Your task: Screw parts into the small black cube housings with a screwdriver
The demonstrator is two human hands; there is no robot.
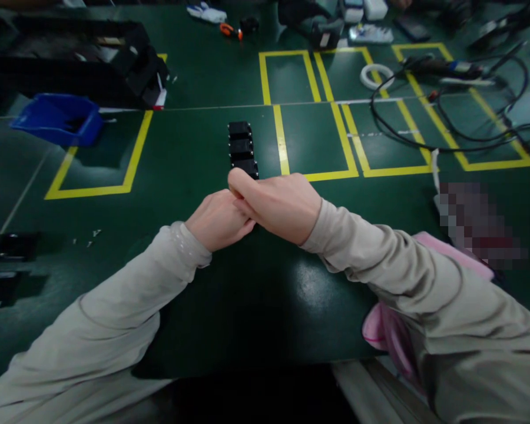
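Note:
My left hand (pixel 221 220) and my right hand (pixel 282 203) meet above the green table (pixel 256 306), near the middle of the view. Both have their fingers curled and touch each other, the right one partly over the left. Whatever may be between them is hidden. Just beyond my hands lies a short column of black blocks (pixel 240 145) with small shiny bits along both sides. The nearest block is partly covered by my right hand.
A blue bin (pixel 60 119) stands at the left before a long black case (pixel 66 62). Small screws (pixel 92 237) lie at the left. Black cables (pixel 450 141), a white tape ring (pixel 377 76) and a pink item (pixel 454 254) are at the right. Yellow tape marks rectangles.

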